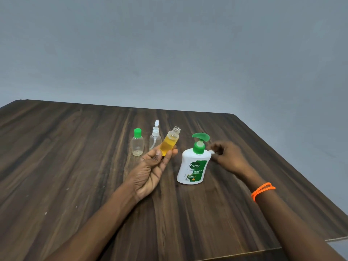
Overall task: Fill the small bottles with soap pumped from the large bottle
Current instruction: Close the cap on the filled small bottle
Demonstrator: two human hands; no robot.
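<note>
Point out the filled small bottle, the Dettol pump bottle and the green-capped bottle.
filled small bottle [169, 145], head view, on its yellow soap-filled body.
Dettol pump bottle [194, 166], head view, on its front label.
green-capped bottle [137, 143], head view, on its clear body.

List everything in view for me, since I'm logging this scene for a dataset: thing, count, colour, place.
Large pump bottle: one, white with green pump and label, upright on the table, right of centre.
Open small bottle: one, clear, mostly full of amber soap, uncapped, tilted in the left hand's grip.
Green-capped small bottle: one, clear, nearly empty, standing far left.
Spray-top small bottle: one, clear with white top, behind the held bottle.
White cap: one, small, at the right hand's fingertips.
Table: one, dark wood grain.
Wall: grey, behind.
Bracelet: orange beads, right wrist.
Left hand: holds the open bottle.
Right hand: beside the pump bottle.
</note>
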